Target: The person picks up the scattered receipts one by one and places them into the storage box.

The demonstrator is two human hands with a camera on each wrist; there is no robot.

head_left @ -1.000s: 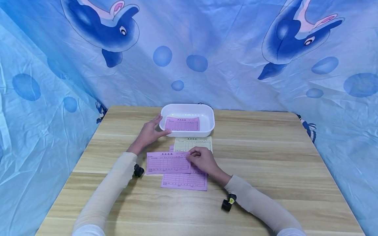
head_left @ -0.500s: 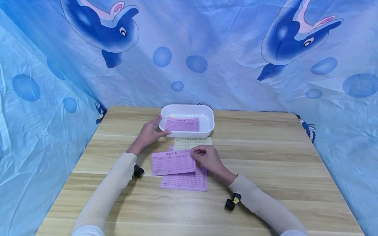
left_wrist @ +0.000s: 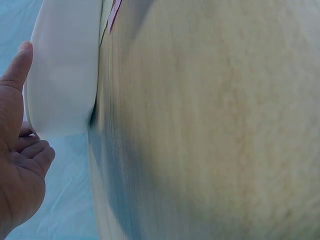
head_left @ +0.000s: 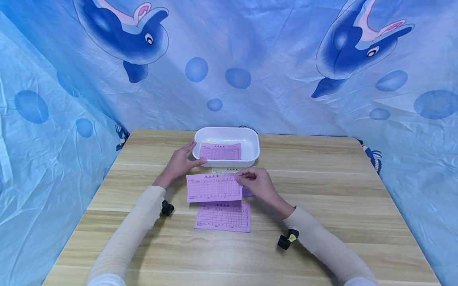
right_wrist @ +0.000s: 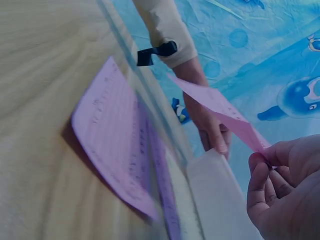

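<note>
My right hand (head_left: 259,184) pinches the right edge of a pink printed form slip (head_left: 214,190), raised above the table in front of a white plastic tray (head_left: 247,162). In the right wrist view this slip (right_wrist: 215,102) bends between thumb and fingertips. My left hand (head_left: 180,161) holds the tray's near left corner, thumb along the front rim and fingers round the side. Inside the tray lies another pink slip (head_left: 220,151). Below the held slip, a further pink slip (head_left: 223,218) lies on the table. A pale yellow slip (head_left: 227,170) and a purple slip (head_left: 247,192) are mostly hidden behind it.
The wooden table (head_left: 322,190) ends at a blue curtain (head_left: 279,99) printed with dolphins, just behind the tray. Small black cameras (head_left: 167,207) are strapped to both wrists.
My right hand has lifted the pink slip off the pile and moved it right and towards the tray. More of the lower pink slip shows. My left hand stays at the tray.
</note>
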